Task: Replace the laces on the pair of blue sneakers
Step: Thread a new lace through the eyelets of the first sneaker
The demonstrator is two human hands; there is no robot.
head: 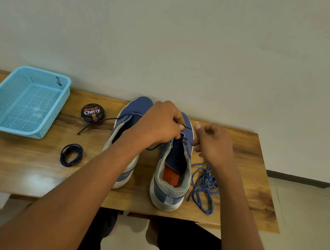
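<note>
— Nearest the lens, what do you see?
— Two bare forearms reaching out over the table (234, 200); below its front edge, dark trousers.
— And the hands?
— Left hand (160, 124) is over the toe end of the right sneaker (172, 169), fingers curled, pinching a dark lace (187, 127) at the eyelets. Right hand (212, 145) hovers just beside it, fingers loosely bent, gripping nothing that I can make out.
— Where do the sneakers stand?
— Side by side in the middle of the table, heels toward the person, toes at the wall. The left sneaker (131, 111) is partly hidden by the left forearm; its dark lace trails off to the left, past a tin (93, 113) marked "Cherry".
— The right one?
— Its mouth is open, an orange insole showing inside.
— Any other laces?
— A loose blue lace (204, 185) lies tangled on the table just right of the right sneaker. A dark coil (71, 155) of lace sits left of the left sneaker.
— Anything else?
— A light blue basket (21, 100) at the far left of the table.
</note>
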